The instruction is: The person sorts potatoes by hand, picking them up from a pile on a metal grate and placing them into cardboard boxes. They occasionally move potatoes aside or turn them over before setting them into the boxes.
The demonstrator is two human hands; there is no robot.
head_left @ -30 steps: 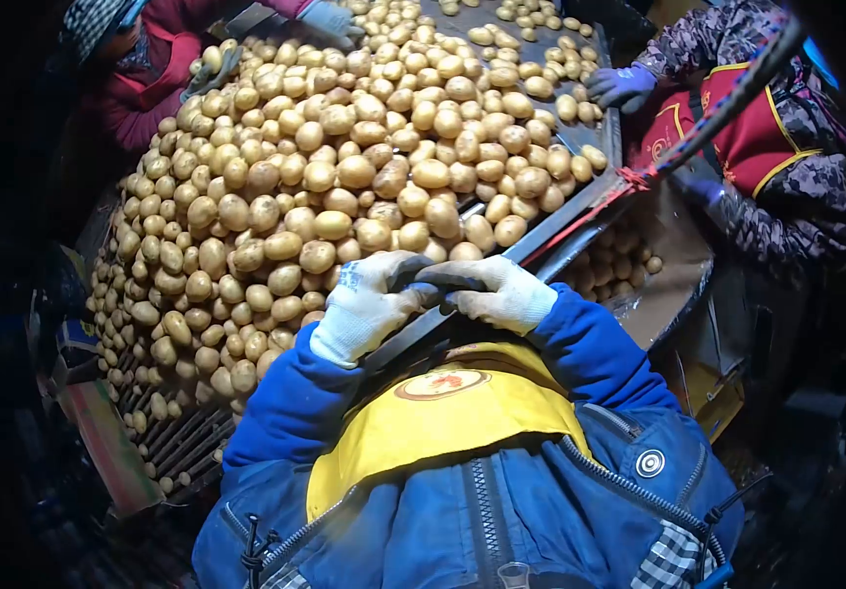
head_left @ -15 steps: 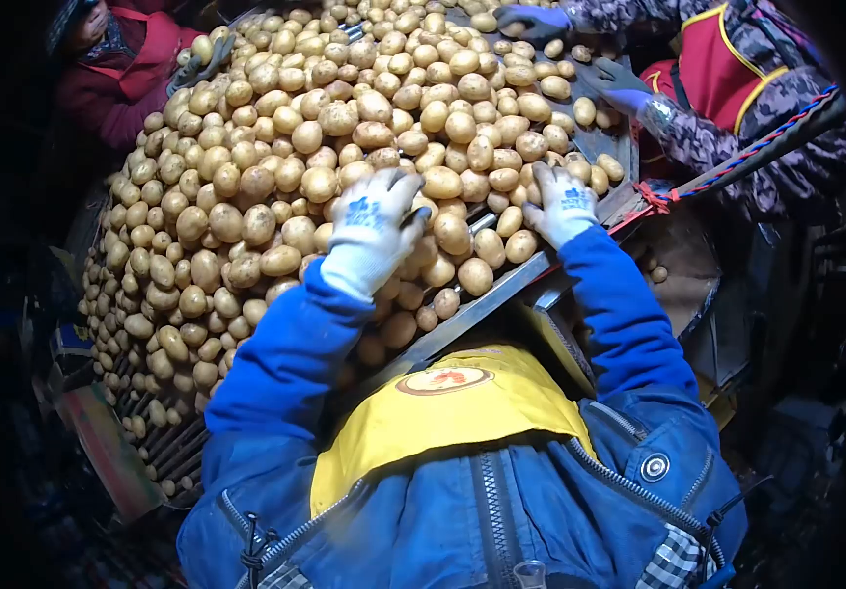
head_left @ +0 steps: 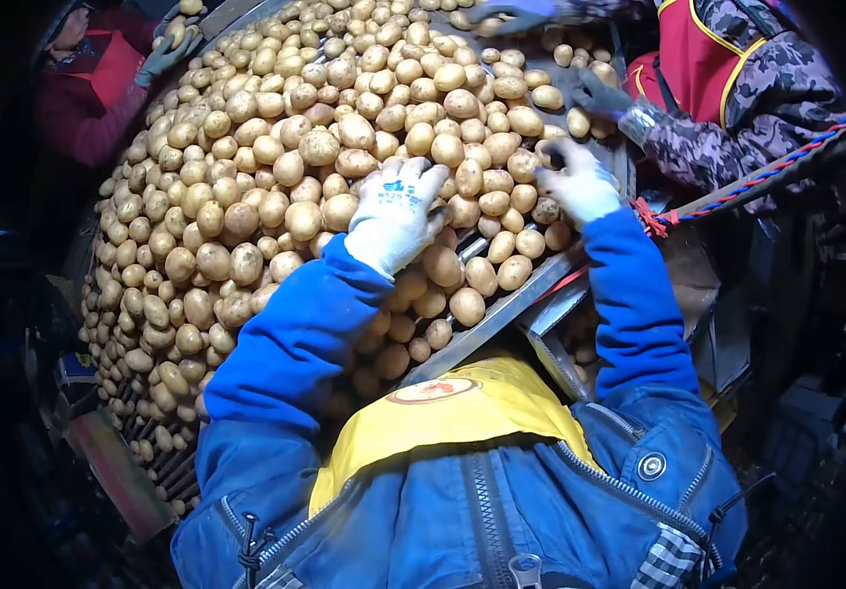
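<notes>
A large heap of potatoes (head_left: 246, 216) covers the roller table, whose metal edge (head_left: 501, 312) runs in front of my body. My left hand (head_left: 398, 211), in a white glove with blue print, lies on potatoes near the middle, its fingers spread and pointing away from me. To its right, my right hand (head_left: 578, 185), also in a white glove, is over the potatoes beside the table's right side. Its fingers are curved and slightly blurred; whether they hold a potato cannot be made out.
At the upper right a co-worker in a camouflage sleeve (head_left: 703, 147) has gloved hands among potatoes. Another person in red (head_left: 99, 93) at the upper left holds potatoes. A bar with twisted cord (head_left: 766, 172) juts in at right. A carton (head_left: 118, 471) stands lower left.
My left hand has shifted slightly right, and my right hand has moved up and right. The co-worker at upper left has lifted potatoes off the heap. The view has shifted a little.
</notes>
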